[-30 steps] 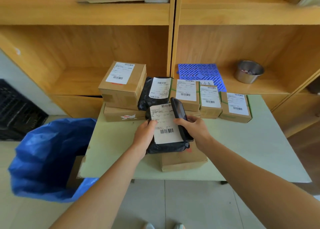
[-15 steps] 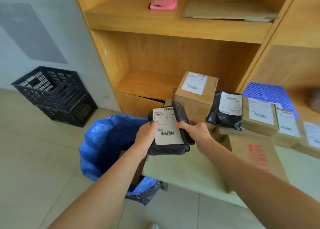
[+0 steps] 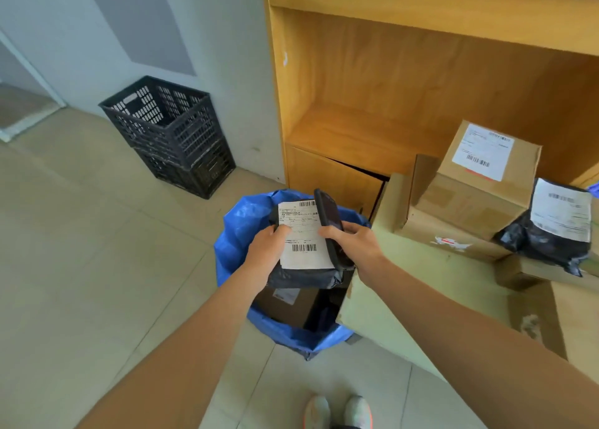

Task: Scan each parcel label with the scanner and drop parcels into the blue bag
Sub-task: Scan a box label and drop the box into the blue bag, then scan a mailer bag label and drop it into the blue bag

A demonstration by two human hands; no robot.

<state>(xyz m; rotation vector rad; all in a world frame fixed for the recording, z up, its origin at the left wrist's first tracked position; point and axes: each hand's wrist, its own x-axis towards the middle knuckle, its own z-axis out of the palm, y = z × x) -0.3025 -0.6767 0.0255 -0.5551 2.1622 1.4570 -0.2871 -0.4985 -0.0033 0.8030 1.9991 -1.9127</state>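
A black poly-bag parcel (image 3: 303, 276) with a white barcode label hangs over the open blue bag (image 3: 233, 234). My left hand (image 3: 267, 250) grips its left edge, thumb on the label. My right hand (image 3: 351, 244) holds the dark handheld scanner (image 3: 327, 216) against the parcel's right side and supports that side too. Inside the blue bag lies a brown box (image 3: 291, 302). On the green table (image 3: 421, 283) to the right stand stacked cardboard parcels (image 3: 476, 182) and another black poly-bag parcel (image 3: 551, 234), each labelled.
Two stacked black plastic crates (image 3: 171, 130) stand on the tiled floor against the wall at left. A wooden shelf unit (image 3: 389, 88) rises behind the table. My shoes (image 3: 337, 411) show at the bottom edge. The table's near corner juts beside the bag.
The view and both hands have swung left. The parcel and scanner moved off the table and now hang over the blue bag's mouth. Both grips are unchanged.
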